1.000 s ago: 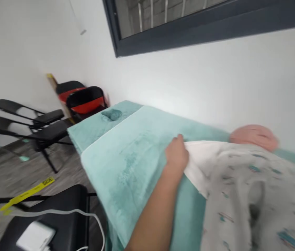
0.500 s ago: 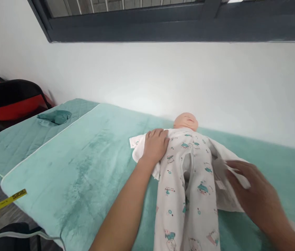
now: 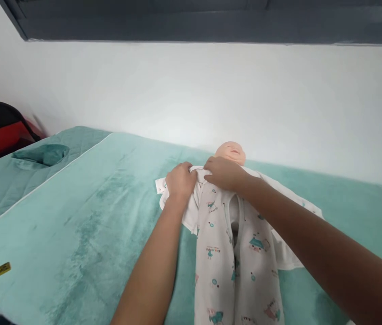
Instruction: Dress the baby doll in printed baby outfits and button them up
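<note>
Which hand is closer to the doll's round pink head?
Right. The right hand is just below the doll's head; the left hand is farther off, at the shoulder of the white printed cloth outfit.

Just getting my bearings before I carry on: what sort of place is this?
Possibly a training or practice room, though I can't be sure: a doll's head shows above printed baby clothes on teal bedding, and an opening in that bedding resembles a massage table's face hole.

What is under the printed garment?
White cloth sticks out on both sides of the printed garment, over the green cover. Any body below the doll's head is hidden.
</note>
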The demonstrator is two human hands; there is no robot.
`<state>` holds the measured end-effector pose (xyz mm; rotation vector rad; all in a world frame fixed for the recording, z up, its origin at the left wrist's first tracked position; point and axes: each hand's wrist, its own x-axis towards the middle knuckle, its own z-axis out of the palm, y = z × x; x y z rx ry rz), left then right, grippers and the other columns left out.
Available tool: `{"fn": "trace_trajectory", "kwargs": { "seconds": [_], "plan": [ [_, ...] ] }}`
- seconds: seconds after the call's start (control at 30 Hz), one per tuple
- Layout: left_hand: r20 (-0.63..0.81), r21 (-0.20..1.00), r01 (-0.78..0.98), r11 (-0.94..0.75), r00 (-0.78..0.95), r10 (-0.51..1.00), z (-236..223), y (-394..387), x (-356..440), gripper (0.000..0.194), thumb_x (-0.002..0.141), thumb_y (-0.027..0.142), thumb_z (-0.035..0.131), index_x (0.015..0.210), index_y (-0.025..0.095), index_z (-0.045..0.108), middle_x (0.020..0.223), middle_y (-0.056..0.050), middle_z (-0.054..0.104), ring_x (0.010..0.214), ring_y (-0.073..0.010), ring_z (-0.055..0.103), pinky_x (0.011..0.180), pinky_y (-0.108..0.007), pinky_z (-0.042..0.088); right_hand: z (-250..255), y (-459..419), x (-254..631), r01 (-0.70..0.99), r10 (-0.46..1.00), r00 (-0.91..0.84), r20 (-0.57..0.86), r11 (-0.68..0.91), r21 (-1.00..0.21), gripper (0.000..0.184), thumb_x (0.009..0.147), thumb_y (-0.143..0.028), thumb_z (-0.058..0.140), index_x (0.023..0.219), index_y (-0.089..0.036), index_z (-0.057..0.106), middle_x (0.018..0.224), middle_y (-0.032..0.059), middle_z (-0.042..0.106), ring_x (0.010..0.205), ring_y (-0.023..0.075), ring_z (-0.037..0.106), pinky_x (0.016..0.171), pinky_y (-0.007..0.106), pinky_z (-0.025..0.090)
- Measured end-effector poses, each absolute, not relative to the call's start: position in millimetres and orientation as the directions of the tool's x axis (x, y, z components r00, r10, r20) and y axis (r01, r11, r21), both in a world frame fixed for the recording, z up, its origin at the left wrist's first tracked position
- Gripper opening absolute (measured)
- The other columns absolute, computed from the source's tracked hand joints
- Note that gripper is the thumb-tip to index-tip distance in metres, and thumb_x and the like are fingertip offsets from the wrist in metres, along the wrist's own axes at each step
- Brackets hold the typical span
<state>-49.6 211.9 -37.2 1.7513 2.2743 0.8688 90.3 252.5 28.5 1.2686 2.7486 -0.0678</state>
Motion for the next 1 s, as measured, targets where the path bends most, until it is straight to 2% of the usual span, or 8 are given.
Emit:
{"fn": "trace_trajectory", "kwargs": {
  "seconds": [0.1,0.2,0.33,0.43,0.53,0.7,0.87,1.0],
  "plan": [
    [0.225,0.522,0.838,0.157,-0.313,0.923,-38.0,212.9,-50.5,0.028,0.087,0.031,0.046,0.106,0.028,0.067,0.108,-0.004,0.072,0.102,-0.0259,0.064,0.082,-0.036,0.045,30.6,258.9,83.6,0.718,0.698,-0.68,-0.225,0.696,-0.012,0.031,0.087,-0.028,0.049,0.11,-0.019,0.067,0.117,0.0121,0.065,0.101,0.0266,0.06,0.073,0.032,0.042],
    [0.203,0.484,0.857,0.178,-0.307,0.93,-37.6,213.3,-49.8,0.028,0.088,0.031,0.044,0.104,0.027,0.067,0.106,-0.006,0.072,0.101,-0.027,0.065,0.081,-0.037,0.045,29.3,264.3,69.8,0.718,0.675,-0.667,-0.315,0.695,-0.032,0.028,0.085,-0.031,0.053,0.106,-0.019,0.068,0.101,0.0109,0.07,0.085,0.0246,0.064,0.065,0.031,0.041],
    [0.204,0.417,0.893,0.17,-0.275,0.94,-35.8,212.5,-47.9,0.03,0.09,0.029,0.039,0.097,0.024,0.067,0.102,-0.008,0.072,0.099,-0.0278,0.065,0.081,-0.037,0.045,28.8,267.8,61.6,0.709,0.66,-0.667,-0.344,0.705,-0.021,0.024,0.082,-0.029,0.055,0.099,-0.021,0.069,0.093,0.0086,0.071,0.078,0.0234,0.064,0.064,0.031,0.04],
    [0.191,0.419,0.891,0.174,-0.274,0.942,-34.1,211.5,-47.4,0.035,0.092,0.029,0.034,0.096,0.023,0.068,0.1,-0.009,0.073,0.098,-0.0278,0.066,0.081,-0.037,0.045,35.3,267.0,69.8,0.688,0.644,-0.689,-0.332,0.725,-0.021,0.032,0.083,-0.033,0.055,0.113,-0.03,0.066,0.103,0.0043,0.07,0.084,0.0225,0.064,0.065,0.03,0.04],
    [0.178,0.479,0.862,0.169,-0.284,0.942,-32.7,211.0,-49.2,0.038,0.093,0.029,0.033,0.101,0.026,0.07,0.101,-0.008,0.073,0.099,-0.0267,0.066,0.08,-0.036,0.046,48.7,263.4,84.1,0.686,0.656,-0.684,-0.318,0.727,0.025,0.045,0.085,-0.038,0.055,0.129,-0.041,0.056,0.112,0.0021,0.068,0.086,0.0228,0.064,0.065,0.031,0.04],
    [0.135,0.573,0.799,0.181,-0.31,0.941,-32.8,211.2,-55.5,0.04,0.087,0.022,0.039,0.111,0.028,0.071,0.112,-0.005,0.072,0.105,-0.0251,0.065,0.081,-0.033,0.046,76.1,254.8,111.0,0.719,0.726,-0.628,-0.282,0.679,0.148,0.039,0.086,-0.036,0.053,0.124,-0.04,0.061,0.107,0.0036,0.067,0.087,0.0249,0.062,0.066,0.033,0.038],
    [0.052,0.582,0.789,0.198,-0.278,0.959,-35.4,212.7,-60.5,0.038,0.082,0.02,0.045,0.108,0.03,0.07,0.111,-0.005,0.072,0.102,-0.0259,0.066,0.08,-0.034,0.046,89.0,250.8,136.5,0.737,0.749,-0.64,-0.175,0.662,0.138,0.04,0.085,-0.035,0.052,0.123,-0.041,0.061,0.1,0.0024,0.067,0.086,0.0237,0.061,0.065,0.031,0.034],
    [0.039,0.592,0.79,0.161,-0.228,0.973,-36.2,213.9,-64.5,0.03,0.085,0.026,0.046,0.106,0.029,0.067,0.105,-0.004,0.073,0.096,-0.0251,0.066,0.076,-0.034,0.046,88.9,249.3,146.4,0.739,0.75,-0.653,-0.107,0.661,0.129,0.038,0.085,-0.034,0.053,0.121,-0.039,0.063,0.092,0.0027,0.066,0.087,0.0239,0.059,0.068,0.032,0.033]
  ]
}}
